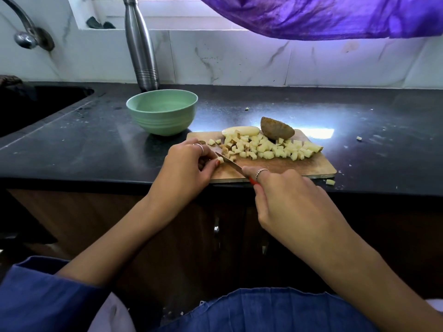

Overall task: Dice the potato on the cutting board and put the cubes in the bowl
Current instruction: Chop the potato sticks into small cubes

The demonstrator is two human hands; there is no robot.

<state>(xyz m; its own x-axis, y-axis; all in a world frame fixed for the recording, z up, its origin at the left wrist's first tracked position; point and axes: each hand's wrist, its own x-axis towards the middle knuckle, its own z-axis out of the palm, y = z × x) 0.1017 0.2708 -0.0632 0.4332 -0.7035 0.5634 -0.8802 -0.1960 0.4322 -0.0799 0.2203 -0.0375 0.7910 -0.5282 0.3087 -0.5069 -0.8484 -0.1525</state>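
While cubes [266, 147] crowd mid-board, knife [230, 164] cuts near its edge.

bowl [162, 112] behind-left of cutting board [287, 167], cubes [266, 147] on board

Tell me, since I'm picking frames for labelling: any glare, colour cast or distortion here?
Head view: window glare whitens the countertop behind the cutting board; the cloth casts a purple tint; wide-angle distortion bends the bottle; potato cubes stay sharp.

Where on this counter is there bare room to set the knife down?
Bare counter lies right of the cutting board, bar stray cubes, and between sink and bowl. The board is crowded: potato cubes, two uncut pieces, both hands.
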